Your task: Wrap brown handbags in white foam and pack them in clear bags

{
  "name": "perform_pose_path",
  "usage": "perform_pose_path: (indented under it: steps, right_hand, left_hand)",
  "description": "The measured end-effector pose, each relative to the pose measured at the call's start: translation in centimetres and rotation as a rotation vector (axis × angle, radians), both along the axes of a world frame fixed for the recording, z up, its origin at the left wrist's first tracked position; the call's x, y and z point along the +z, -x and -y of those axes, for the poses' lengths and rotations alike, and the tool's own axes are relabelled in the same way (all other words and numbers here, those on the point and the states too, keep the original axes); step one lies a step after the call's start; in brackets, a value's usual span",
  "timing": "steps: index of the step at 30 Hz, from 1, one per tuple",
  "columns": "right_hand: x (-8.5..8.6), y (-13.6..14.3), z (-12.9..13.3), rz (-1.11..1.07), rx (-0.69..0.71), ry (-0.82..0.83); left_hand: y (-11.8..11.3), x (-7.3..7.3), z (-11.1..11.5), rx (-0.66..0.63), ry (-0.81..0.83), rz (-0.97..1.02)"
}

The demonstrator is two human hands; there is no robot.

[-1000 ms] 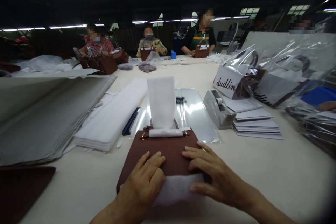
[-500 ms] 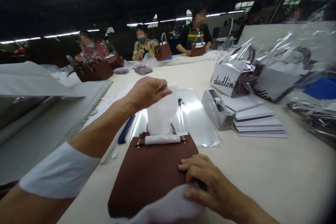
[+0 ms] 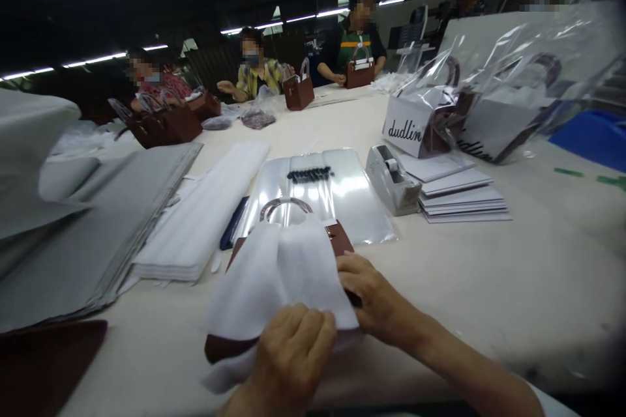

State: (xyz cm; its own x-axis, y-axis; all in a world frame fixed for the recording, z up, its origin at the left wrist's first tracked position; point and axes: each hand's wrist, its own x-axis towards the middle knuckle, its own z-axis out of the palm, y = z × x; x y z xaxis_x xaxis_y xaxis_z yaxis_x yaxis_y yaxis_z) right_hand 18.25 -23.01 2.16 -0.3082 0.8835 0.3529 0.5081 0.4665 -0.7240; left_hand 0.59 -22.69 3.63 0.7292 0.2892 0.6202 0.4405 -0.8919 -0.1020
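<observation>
A brown handbag lies on the pale table in front of me, with its looped handles pointing away. A thin white sheet covers most of its face. My left hand has its fingers curled closed on the sheet's near edge. My right hand is at the bag's right side, its fingers bent around the edge and partly hidden there. More white material shows under the bag's near end.
Beyond the bag lie clear plastic sleeves, a tape dispenser and stacked white cards. White strips and grey sheets are at left. Wrapped bags stand at right. People sit across the table.
My left hand has come back toward me, drawing the white sheet down over the bag. My right hand has stayed at the bag's right side. The view has shifted a little.
</observation>
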Motion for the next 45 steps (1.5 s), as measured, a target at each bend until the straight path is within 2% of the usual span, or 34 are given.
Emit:
perform_pose_path:
  steps: [2, 4, 8, 11, 14, 17, 21, 23, 29, 32, 35, 40, 43, 45]
  right_hand:
    - [0.4, -0.4, 0.0, -0.011, -0.008, 0.014]
    - [0.7, -1.0, 0.5, -0.021, -0.034, 0.037]
    - [0.6, -1.8, 2.9, -0.017, -0.146, 0.144]
    - [-0.1, -1.2, 4.3, -0.086, -0.237, 0.174]
    - [-0.7, 0.1, 4.6, -0.219, -0.346, 0.146]
    - [-0.9, 1.2, 4.5, -0.344, -0.453, 0.139]
    - [-1.2, 1.8, 4.4, -0.468, -0.549, 0.153]
    - [-1.4, 1.9, 4.4, -0.508, -0.583, 0.151]
    - [-1.7, 2.1, 4.0, -0.55, -0.616, 0.156]
    - [-1.5, 2.0, 3.9, -0.559, -0.62, 0.186]
    - [-1.6, 1.8, 3.7, -0.556, -0.599, 0.219]
    - [-2.3, 2.2, 3.6, -0.622, -0.551, 0.185]
    - [-2.1, 0.4, 3.0, -0.613, -0.624, 0.092]
    - [-1.1, -3.0, 1.7, -0.52, -0.782, 0.017]
  left_hand:
    - [0.4, -1.4, 0.1, 0.068, 0.005, 0.022]
    - [0.6, -1.8, 0.0, 0.097, 0.02, 0.032]
    - [0.4, -1.1, -0.2, 0.101, 0.044, 0.018]
    - [0.3, -0.8, -0.3, 0.122, 0.038, -0.017]
    - [0.5, -0.6, -0.4, 0.105, 0.012, -0.014]
    - [0.4, 0.3, -0.3, 0.079, -0.027, 0.014]
    - [-0.4, 1.3, 0.4, 0.112, -0.036, 0.029]
    - [-0.7, 0.9, 1.0, 0.113, -0.011, 0.02]
    - [-0.6, -1.5, 1.6, 0.076, 0.008, 0.065]
    - [-0.5, -2.0, 1.5, 0.042, 0.029, 0.039]
    - [-0.3, -2.4, 1.7, 0.064, 0.044, 0.026]
    - [0.8, -3.1, 2.1, 0.05, 0.056, 0.035]
    - [1.3, -3.4, 2.0, 0.013, 0.025, 0.069]
    - [1.5, -3.7, 1.9, -0.005, -0.014, 0.078]
